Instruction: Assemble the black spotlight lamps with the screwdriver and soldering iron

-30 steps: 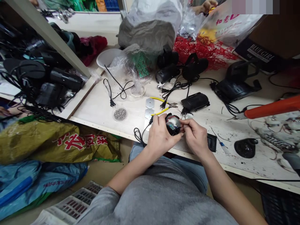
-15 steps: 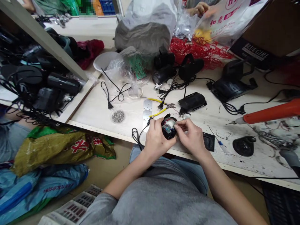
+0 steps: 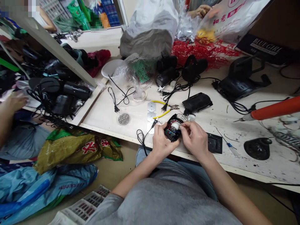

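Observation:
At the near edge of the white workbench [image 3: 246,125], both my hands close round a small black device housing [image 3: 172,128] with a silver motor inside. My left hand [image 3: 161,141] cups it from the left, fingers wrapped round it. My right hand [image 3: 194,138] pinches at its top right, thumb and fingers pressed together on the motor part. A black power cord [image 3: 142,137] runs from the housing down over the bench edge. Yellow-handled pliers [image 3: 161,107] lie just beyond my hands, beside silver metal plates [image 3: 151,111].
A small dish of screws [image 3: 123,118], a black casing [image 3: 197,102], an orange tool [image 3: 274,109], a screwdriver [image 3: 227,145] and black lids [image 3: 257,148] lie on the bench. Black devices pile up at left. Bags lie on the floor. Another person's hand [image 3: 12,103] shows at left, another at the top [image 3: 199,11].
The view has shifted, so everything sits a little lower and to the right. My hands have turned the housing slightly and my right fingers have moved in over the motor. A hand has appeared at the left.

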`<action>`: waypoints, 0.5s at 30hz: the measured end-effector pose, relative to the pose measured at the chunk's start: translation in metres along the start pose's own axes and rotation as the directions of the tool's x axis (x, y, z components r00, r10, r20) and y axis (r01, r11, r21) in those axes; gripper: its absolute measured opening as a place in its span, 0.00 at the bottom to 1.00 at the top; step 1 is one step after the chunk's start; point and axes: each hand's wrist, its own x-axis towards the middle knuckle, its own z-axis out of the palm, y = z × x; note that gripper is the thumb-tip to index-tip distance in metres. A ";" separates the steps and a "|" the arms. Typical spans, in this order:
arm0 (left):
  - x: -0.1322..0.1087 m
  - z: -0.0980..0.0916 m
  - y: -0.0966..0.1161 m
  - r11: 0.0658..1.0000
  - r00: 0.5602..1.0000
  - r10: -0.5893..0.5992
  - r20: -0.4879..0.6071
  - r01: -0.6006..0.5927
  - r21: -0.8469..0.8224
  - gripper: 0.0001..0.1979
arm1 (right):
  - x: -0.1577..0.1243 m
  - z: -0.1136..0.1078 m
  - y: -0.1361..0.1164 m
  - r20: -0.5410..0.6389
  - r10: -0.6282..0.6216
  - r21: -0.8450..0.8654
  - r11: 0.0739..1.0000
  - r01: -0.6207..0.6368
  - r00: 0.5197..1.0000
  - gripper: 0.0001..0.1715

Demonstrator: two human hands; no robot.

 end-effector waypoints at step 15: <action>0.016 -0.015 0.000 0.932 0.988 0.153 0.004 -0.146 0.331 0.39 | -0.044 -0.062 0.022 -0.206 -0.305 -0.305 0.923 0.235 0.930 0.12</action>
